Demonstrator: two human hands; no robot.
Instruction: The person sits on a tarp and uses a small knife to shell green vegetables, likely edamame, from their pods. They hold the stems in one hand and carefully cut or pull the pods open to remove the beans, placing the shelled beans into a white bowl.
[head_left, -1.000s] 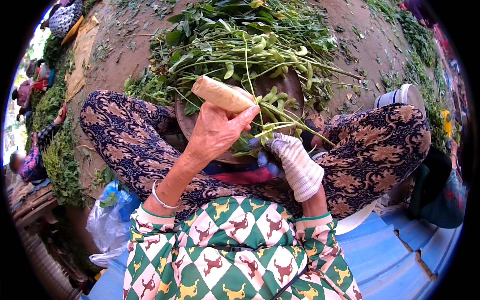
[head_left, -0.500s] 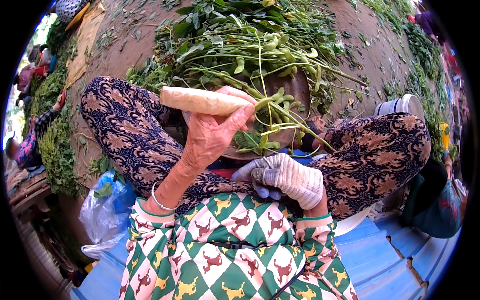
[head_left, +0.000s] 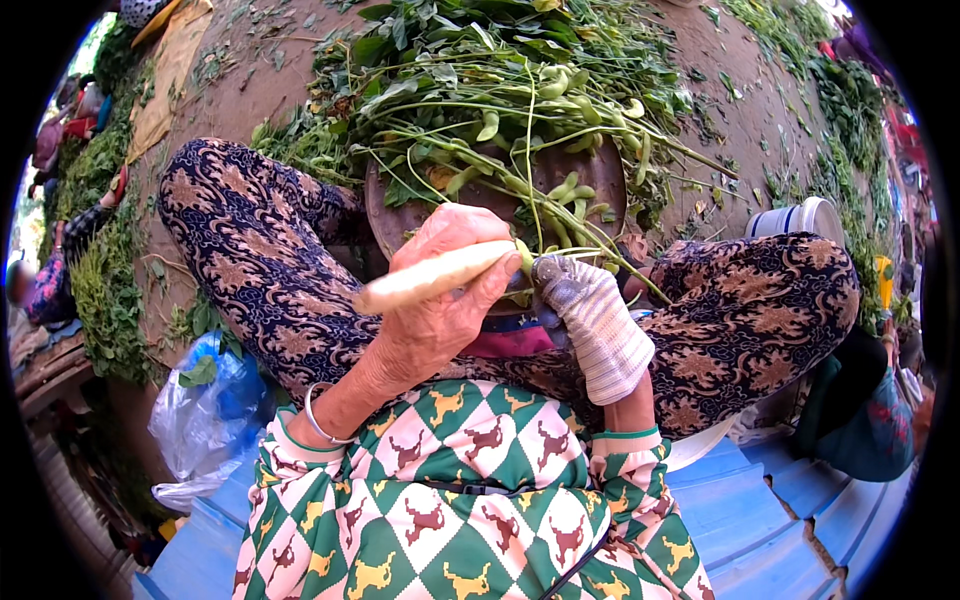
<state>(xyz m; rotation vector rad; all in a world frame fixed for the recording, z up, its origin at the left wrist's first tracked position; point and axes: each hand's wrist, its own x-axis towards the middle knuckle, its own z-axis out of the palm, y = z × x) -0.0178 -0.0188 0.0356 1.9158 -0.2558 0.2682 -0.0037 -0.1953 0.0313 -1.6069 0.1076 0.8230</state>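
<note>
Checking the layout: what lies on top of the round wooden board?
Green stalks with bean pods cover most of the round wooden board. Its near edge is hidden behind the left hand and gloved right hand.

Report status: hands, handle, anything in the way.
Left hand gripping pale wooden handle. Gloved right hand at bean stems over round board. Loose greens crowd the board.

At twelve o'clock a heaped tangle of green bean stalks and leaves blocks our reach over the round brown wooden tray. Our patterned knees close off nine and three. A white cylindrical cup stands at two. Bare brown earth at eleven o'clock leaves us passing room.
</note>
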